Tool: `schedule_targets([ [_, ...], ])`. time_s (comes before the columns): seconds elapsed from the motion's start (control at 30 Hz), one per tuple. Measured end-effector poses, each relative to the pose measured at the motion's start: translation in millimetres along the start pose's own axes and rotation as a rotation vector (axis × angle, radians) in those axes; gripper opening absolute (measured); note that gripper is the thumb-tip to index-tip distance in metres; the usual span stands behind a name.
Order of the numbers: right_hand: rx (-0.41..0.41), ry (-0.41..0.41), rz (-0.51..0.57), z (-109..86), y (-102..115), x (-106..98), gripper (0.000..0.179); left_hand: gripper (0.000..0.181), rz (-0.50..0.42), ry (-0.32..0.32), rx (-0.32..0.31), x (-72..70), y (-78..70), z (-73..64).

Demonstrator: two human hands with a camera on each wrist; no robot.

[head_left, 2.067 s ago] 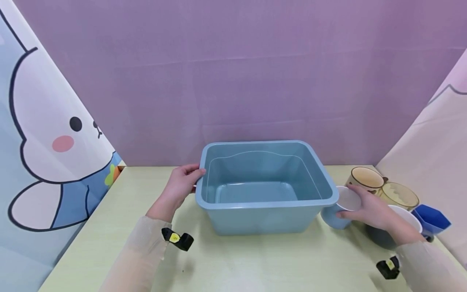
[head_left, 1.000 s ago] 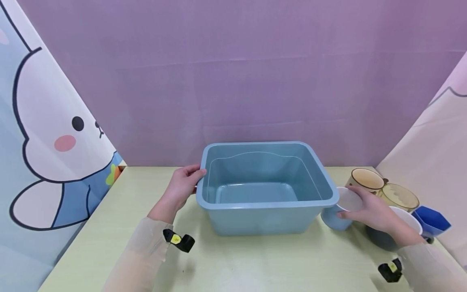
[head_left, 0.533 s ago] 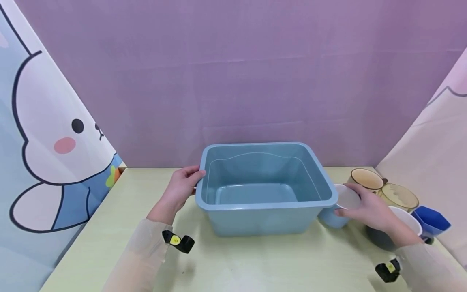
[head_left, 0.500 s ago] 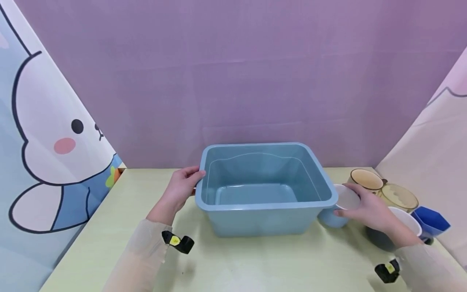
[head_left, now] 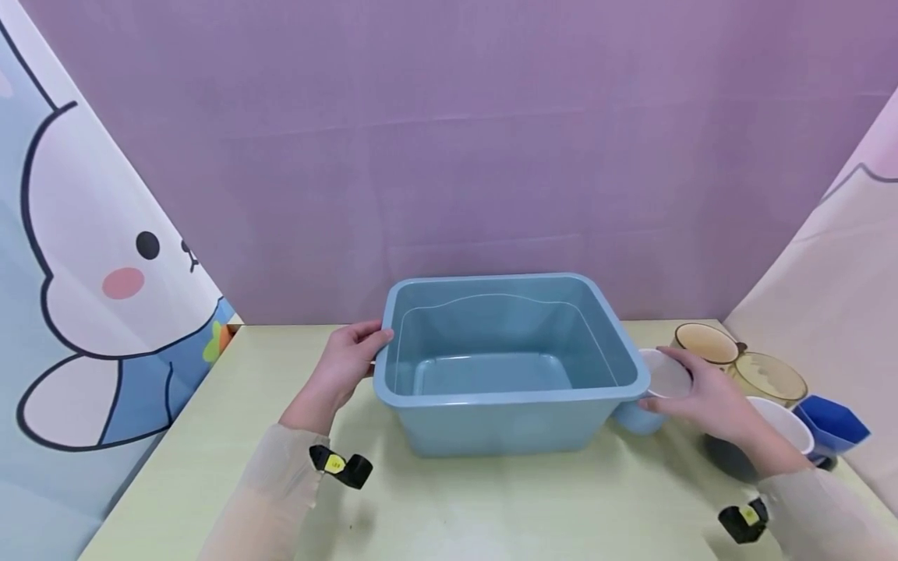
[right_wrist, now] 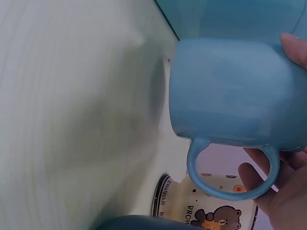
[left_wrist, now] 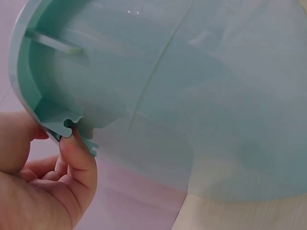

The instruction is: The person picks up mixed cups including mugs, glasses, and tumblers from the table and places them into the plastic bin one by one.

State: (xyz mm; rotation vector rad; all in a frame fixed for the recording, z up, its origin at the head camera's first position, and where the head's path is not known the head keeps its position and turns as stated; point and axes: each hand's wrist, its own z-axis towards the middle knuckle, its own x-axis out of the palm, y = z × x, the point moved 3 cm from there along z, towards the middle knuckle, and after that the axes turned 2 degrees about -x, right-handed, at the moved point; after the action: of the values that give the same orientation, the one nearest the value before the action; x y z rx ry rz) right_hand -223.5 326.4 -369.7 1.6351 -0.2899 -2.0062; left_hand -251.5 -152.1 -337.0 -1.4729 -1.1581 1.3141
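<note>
A light blue plastic basin [head_left: 491, 425] stands on the table in the head view, nothing inside it. My left hand [head_left: 340, 362] pinches its left rim between thumb and fingers; the left wrist view shows the fingertips curled under the ribbed rim [left_wrist: 36, 103]. Right beside the basin, my right hand [head_left: 715, 397] holds a light blue mug [head_left: 638, 419] with a white inside, thumb and fingers around its upper part. The right wrist view shows the mug's handle [right_wrist: 218, 191] hanging free, with fingertips behind it. Whether the mug's base touches the table I cannot tell.
Crowded at the right are a cream mug [head_left: 704, 341] with a bear picture, an amber see-through cup [head_left: 770, 375], a dark mug [head_left: 786, 425] with a white inside, and an angular blue cup [head_left: 831, 421]. A purple cloth [head_left: 484, 156] hangs behind the table.
My right hand and the light blue mug have shifted slightly left, closer against the basin. The left hand keeps its hold on the rim, and the basin stays in place.
</note>
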Motion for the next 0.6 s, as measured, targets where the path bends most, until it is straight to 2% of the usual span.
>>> schedule_targets([
  [0.6,-0.067,-0.072,0.02,5.3,14.3,-13.4,0.077,0.046,-0.009,-0.007,0.0,0.7,0.9,-0.3],
])
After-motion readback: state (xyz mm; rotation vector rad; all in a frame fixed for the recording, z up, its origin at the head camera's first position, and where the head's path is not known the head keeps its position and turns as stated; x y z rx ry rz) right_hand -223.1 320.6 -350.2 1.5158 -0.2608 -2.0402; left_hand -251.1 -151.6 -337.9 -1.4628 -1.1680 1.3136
